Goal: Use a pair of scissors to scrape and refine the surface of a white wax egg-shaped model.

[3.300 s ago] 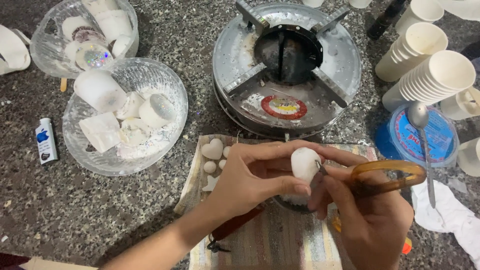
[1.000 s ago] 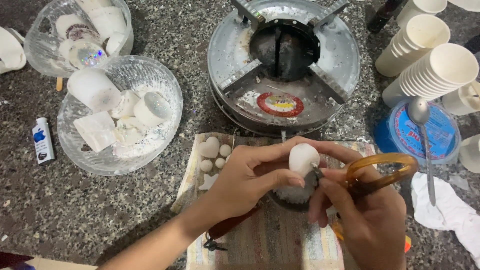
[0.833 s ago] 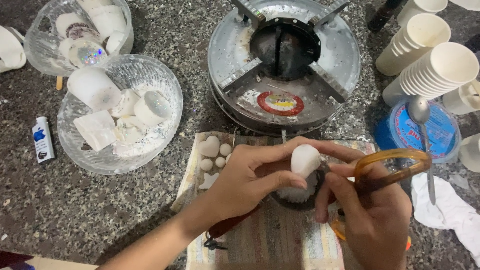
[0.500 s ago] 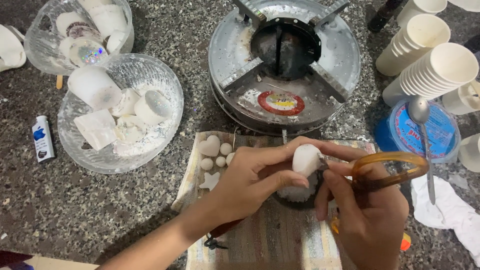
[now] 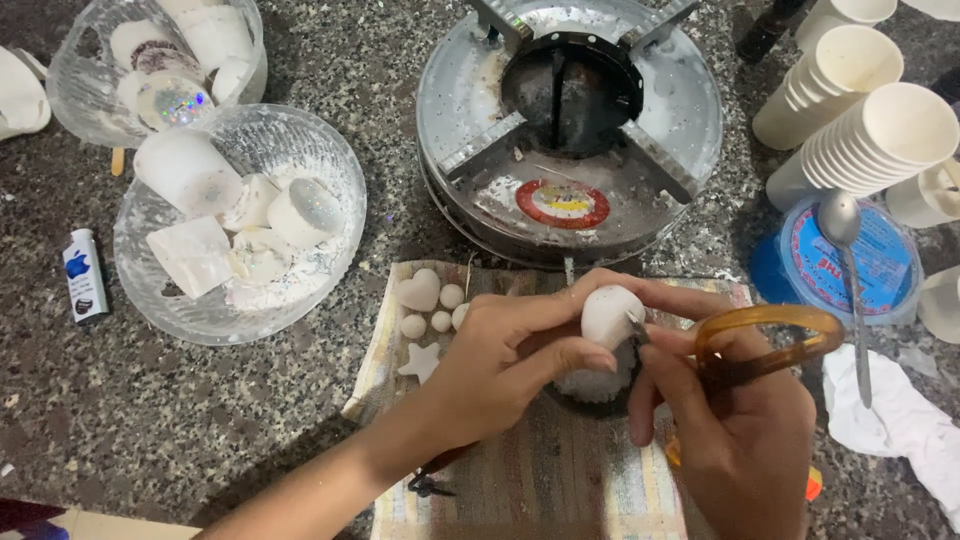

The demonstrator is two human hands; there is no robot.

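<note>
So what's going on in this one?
A person holds a small white wax-like ball in the left hand over a striped cloth. The right hand works at the ball with amber-handled scissors, tips touching it. Small white shapes lie on the cloth, beside a glass bowl of white pieces and a metal burner.

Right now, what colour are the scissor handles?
Translucent amber-orange scissor handles, clearest in the head view.

Bare counter [image 5: 150,420] left; cup stacks [image 5: 860,130] right.
</note>
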